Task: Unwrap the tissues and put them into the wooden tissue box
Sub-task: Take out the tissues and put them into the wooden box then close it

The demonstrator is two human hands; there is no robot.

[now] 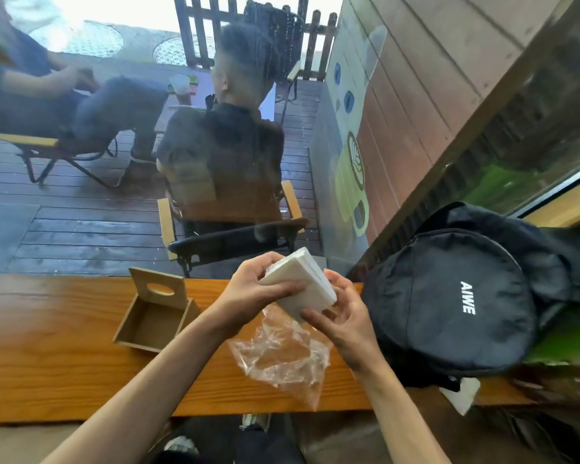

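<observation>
left hand (255, 289) fingers grip tissue stack (298, 286) | right hand (345, 319) fingers cradle it

The table (64, 346) is orange-brown wood with a clear grain and a smooth, glossy varnish that catches the light. The tissue box (154, 316) is pale, unvarnished wood, matt and plain. The stack of tissues (302, 283) is soft white paper, matt. The wrapper (282, 360) is thin clear plastic, crinkled and shiny. The backpack (449, 303) is black woven cloth, matt, with white printed letters. Outside, the deck (81, 229) is dark ribbed planking.
</observation>
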